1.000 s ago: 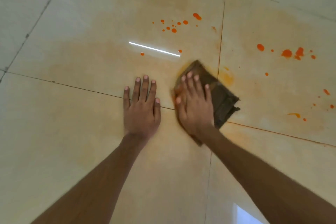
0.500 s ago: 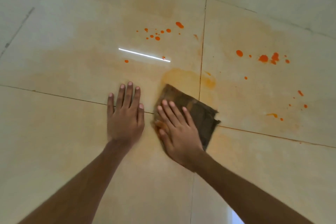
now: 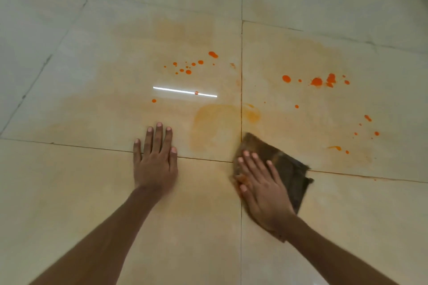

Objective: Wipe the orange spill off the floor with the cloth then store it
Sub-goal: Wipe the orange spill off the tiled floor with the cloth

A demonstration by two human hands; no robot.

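A folded brown cloth [image 3: 287,166] lies flat on the cream tiled floor, where four tiles meet. My right hand [image 3: 261,190] presses down on its near left part, fingers spread over it. My left hand [image 3: 156,159] rests flat on the bare floor to the left, palm down, fingers apart, holding nothing. Orange drops [image 3: 192,65] dot the tile beyond my left hand. Bigger orange blots [image 3: 317,81] and small specks [image 3: 368,120] mark the tile beyond and right of the cloth. A pale orange smear [image 3: 213,122] stretches just beyond the cloth.
Glossy floor tiles with dark grout lines [image 3: 241,76] fill the view. A bright streak of reflected light [image 3: 185,92] crosses the tile among the drops. A faint orange haze covers the middle tiles; the far tiles look paler.
My right hand has dragged the cloth toward me and to the right, leaving a pale orange smear where it was. My left hand stays planted on the floor.
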